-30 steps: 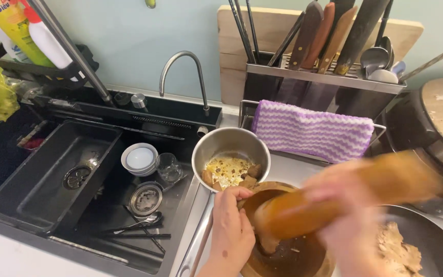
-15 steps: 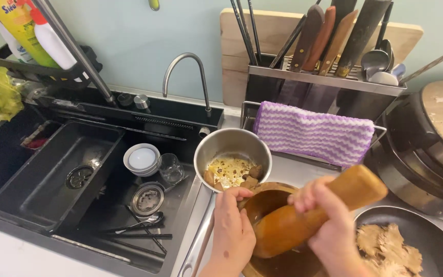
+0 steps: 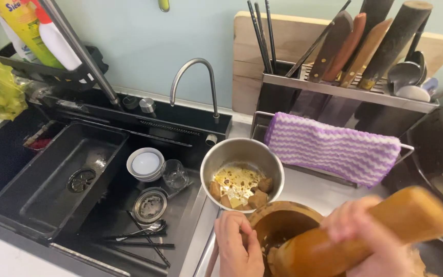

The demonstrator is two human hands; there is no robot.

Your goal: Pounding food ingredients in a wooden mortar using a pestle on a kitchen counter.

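My right hand (image 3: 373, 241) grips a thick wooden pestle (image 3: 355, 233), blurred with motion, its lower end down in a wooden mortar (image 3: 278, 225) at the bottom centre. On the mortar's left rim rests my left hand (image 3: 238, 246), gripping it. Just behind the mortar stands a steel bowl (image 3: 242, 156) with brown chunks and pale scraps in it.
A black sink (image 3: 52, 179) on the left holds a small white bowl (image 3: 145, 164), a glass, a strainer and chopsticks, with a curved tap (image 3: 193, 77) behind. A rack with knives, chopsticks and a purple striped cloth (image 3: 329, 149) stands at the back right. A dark cooker (image 3: 437, 154) sits far right.
The pestle swings up and down in the mortar under my right hand. My left hand stays on the mortar's rim. The camera has shifted slightly.
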